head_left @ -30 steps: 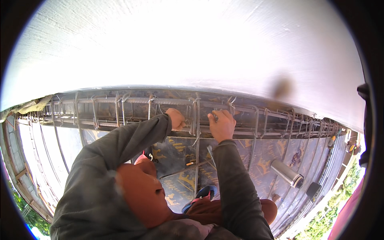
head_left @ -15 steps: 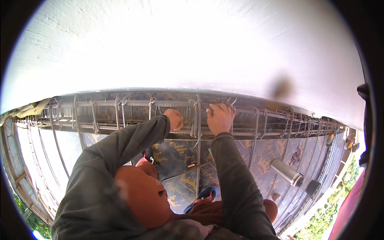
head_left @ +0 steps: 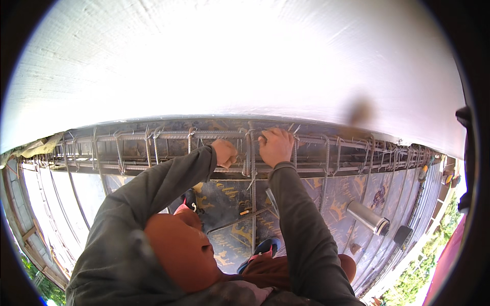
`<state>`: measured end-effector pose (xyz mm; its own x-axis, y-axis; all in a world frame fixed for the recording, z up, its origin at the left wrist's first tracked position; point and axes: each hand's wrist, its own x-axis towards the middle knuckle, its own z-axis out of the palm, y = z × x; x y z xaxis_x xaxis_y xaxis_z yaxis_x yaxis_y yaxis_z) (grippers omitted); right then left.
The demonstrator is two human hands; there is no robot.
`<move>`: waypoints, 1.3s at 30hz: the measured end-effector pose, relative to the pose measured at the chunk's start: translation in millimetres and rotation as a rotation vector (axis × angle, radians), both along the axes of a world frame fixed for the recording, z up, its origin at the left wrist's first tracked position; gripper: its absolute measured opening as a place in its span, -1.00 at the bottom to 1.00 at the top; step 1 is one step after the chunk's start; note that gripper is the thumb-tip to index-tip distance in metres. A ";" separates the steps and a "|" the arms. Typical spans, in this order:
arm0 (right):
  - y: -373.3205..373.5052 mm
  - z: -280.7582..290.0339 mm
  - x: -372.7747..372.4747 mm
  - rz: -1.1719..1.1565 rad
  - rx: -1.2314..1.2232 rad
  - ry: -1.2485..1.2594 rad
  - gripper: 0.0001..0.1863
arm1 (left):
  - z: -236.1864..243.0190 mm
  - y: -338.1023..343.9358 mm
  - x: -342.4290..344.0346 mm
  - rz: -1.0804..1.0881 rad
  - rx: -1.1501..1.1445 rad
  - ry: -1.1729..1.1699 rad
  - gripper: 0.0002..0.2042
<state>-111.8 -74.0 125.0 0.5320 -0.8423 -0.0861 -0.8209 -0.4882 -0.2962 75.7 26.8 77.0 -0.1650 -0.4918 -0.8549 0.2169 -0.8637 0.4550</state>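
Note:
A long rusty rebar cage (head_left: 153, 137) runs across the view below a white wall. My left hand (head_left: 224, 153) is a closed fist against a lengthwise bar, just left of an upright steel stirrup (head_left: 250, 168). My right hand (head_left: 275, 145) sits just right of that stirrup, fingers curled over the top bars. What is inside either fist is hidden. Both grey sleeves reach up from the lower edge, and the two hands are a few centimetres apart.
Dark formwork panels with yellow markings (head_left: 229, 199) lie under the cage. A metal cylinder flask (head_left: 367, 217) and a small dark box (head_left: 403, 235) rest at the right. My blue shoe (head_left: 265, 247) stands on the panel. Greenery (head_left: 423, 280) shows past the right edge.
My right hand has shifted up and slightly left, closer to the upright stirrup. My left hand has stayed almost in place.

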 end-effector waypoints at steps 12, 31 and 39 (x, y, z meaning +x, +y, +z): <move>-0.8 -3.0 5.8 -0.081 0.004 -0.199 -0.82 | 11.8 2.0 -1.9 -0.013 -0.098 -0.181 -0.78; 15.8 -9.4 8.7 -0.113 0.041 -0.423 -0.94 | -77.1 12.4 19.8 -0.665 -0.395 -0.244 -0.71; 12.4 -16.2 -10.4 -0.087 -0.021 -0.500 -0.95 | -17.6 -28.7 3.5 -0.360 -0.001 0.010 -0.81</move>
